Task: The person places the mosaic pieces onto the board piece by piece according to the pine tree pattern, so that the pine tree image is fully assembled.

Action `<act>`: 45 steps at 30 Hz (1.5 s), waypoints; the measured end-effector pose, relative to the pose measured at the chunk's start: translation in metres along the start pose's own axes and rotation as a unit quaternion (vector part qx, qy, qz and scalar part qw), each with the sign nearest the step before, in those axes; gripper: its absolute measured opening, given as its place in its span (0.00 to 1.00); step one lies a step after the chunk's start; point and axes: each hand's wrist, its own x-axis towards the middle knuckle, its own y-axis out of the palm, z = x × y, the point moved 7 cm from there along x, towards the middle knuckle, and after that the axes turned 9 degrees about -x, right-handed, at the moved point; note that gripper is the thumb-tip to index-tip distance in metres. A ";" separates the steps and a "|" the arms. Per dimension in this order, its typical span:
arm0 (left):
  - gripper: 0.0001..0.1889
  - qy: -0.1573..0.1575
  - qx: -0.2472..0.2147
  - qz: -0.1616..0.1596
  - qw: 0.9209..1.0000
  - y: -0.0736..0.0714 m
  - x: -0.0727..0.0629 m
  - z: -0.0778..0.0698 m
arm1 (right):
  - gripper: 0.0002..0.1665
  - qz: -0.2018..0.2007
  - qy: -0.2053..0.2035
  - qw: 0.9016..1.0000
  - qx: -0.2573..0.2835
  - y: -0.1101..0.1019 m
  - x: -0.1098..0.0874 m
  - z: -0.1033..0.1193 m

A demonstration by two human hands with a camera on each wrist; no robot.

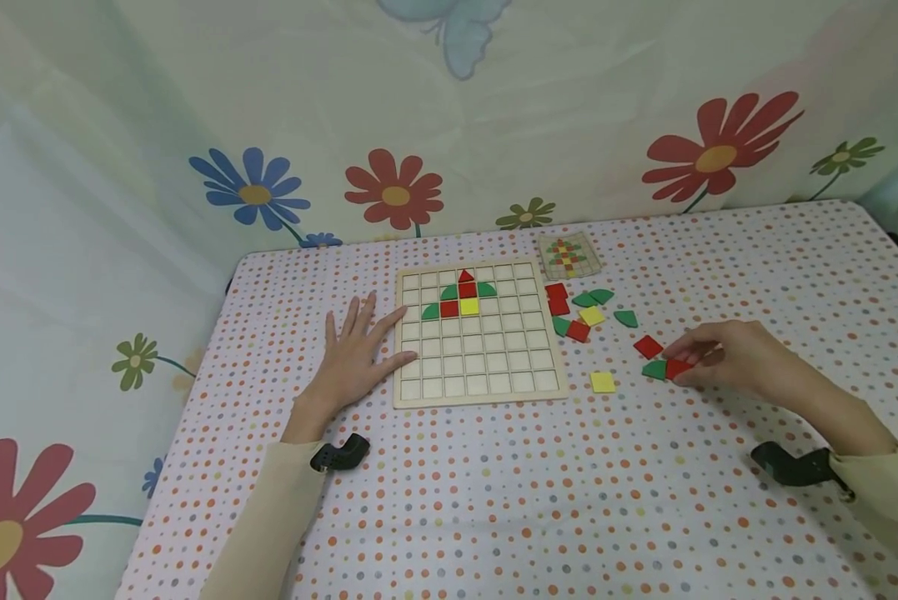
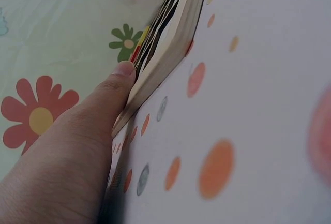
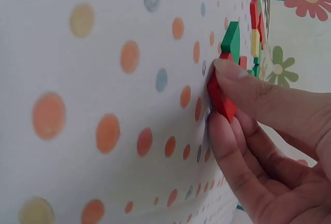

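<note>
A square wooden grid board (image 1: 503,385) lies mid-table, with red, green and yellow tiles set in its upper cells. My left hand (image 1: 354,354) is spread at the board's left edge, thumb (image 2: 116,87) against the rim. To the right of the board, my right hand (image 1: 744,367) pinches a red tile (image 3: 222,97) between thumb and fingers, low over the tablecloth. A green quarter-round tile (image 1: 654,369) sits right beside that red tile, and another red square tile (image 1: 648,347) lies just behind it.
Several loose red, green and yellow tiles lie right of the board, among them a green quarter-round (image 1: 625,318) and a yellow square (image 1: 602,382). A small pattern card (image 1: 587,263) lies at the board's upper right corner. A floral cloth (image 1: 554,100) hangs behind the dotted table.
</note>
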 end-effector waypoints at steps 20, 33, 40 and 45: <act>0.42 -0.002 0.004 -0.001 1.000 0.000 0.000 0.002 | 0.13 0.018 -0.093 0.995 0.002 -0.010 0.030 0.057; 0.42 0.002 0.000 -0.001 1.000 0.000 0.002 -0.001 | 0.06 0.018 -0.147 0.983 0.107 -0.011 0.118 0.142; 0.42 0.003 0.010 -0.002 1.000 0.002 0.002 0.000 | 0.07 0.035 -0.173 0.979 0.107 0.007 0.151 0.167; 0.42 0.003 0.006 -0.007 1.000 0.000 0.002 0.000 | 0.07 0.037 -0.174 0.979 0.103 0.016 0.161 0.173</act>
